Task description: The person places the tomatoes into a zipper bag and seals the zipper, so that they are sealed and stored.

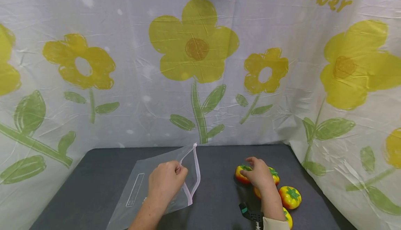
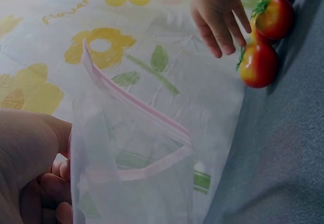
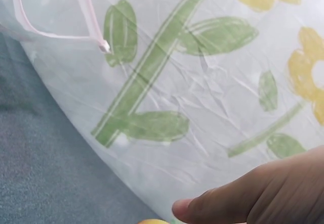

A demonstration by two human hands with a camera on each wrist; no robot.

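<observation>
My left hand (image 1: 164, 181) grips the rim of a clear zip bag (image 1: 134, 184), its thumb and fingers curled on the plastic. The bag's white-pink zip edge gapes toward the right, and inside the bag (image 2: 142, 196) I see nothing in the left wrist view. Over a group of several red-and-yellow tomatoes hovers my right hand (image 1: 258, 174), fingers spread and loosely bent. Nearest its thumb and fingertips is the far-left tomato (image 1: 240, 177); the left wrist view shows the fingers above a tomato (image 2: 259, 66), apart from it. That hand and forearm partly hide other tomatoes.
Another tomato (image 1: 290, 197) lies right of the right forearm, with one more (image 1: 287, 217) nearer me. A dark strap (image 1: 250, 216) is beside the right wrist. Behind the dark grey table (image 1: 216, 174) hangs a flower-printed sheet (image 1: 131, 118).
</observation>
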